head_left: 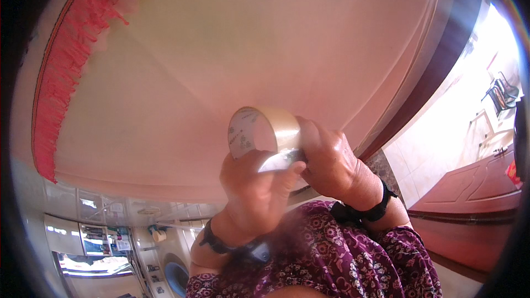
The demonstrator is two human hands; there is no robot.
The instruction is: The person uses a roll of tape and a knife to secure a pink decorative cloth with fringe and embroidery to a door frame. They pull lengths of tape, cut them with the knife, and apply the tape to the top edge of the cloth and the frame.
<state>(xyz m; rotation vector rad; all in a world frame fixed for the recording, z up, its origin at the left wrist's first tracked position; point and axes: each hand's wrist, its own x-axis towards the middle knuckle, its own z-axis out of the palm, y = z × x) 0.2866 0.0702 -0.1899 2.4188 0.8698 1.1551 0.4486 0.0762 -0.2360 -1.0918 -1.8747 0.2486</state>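
A wide roll of clear or yellowish adhesive tape (285, 126) is held up at the centre in both hands, its printed core turned to the left. My left hand (254, 194) grips the lower left of the roll, the thumb stretched to the right along its near edge. On the right side my right hand (327, 157) clasps the roll, its fingertips partly hidden. A pale, shiny strip shows between the hands on the roll's near side; whether it is a loose end I cannot tell. Dark bands circle both wrists.
Beyond the hands spreads a large pale pink fabric (198, 70) with a red fringe (70, 78) at left. A reddish wooden door (468, 186) and a chair (503, 93) stand at right. Shelves with goods (99, 240) and a blue basin (176, 277) lie at lower left.
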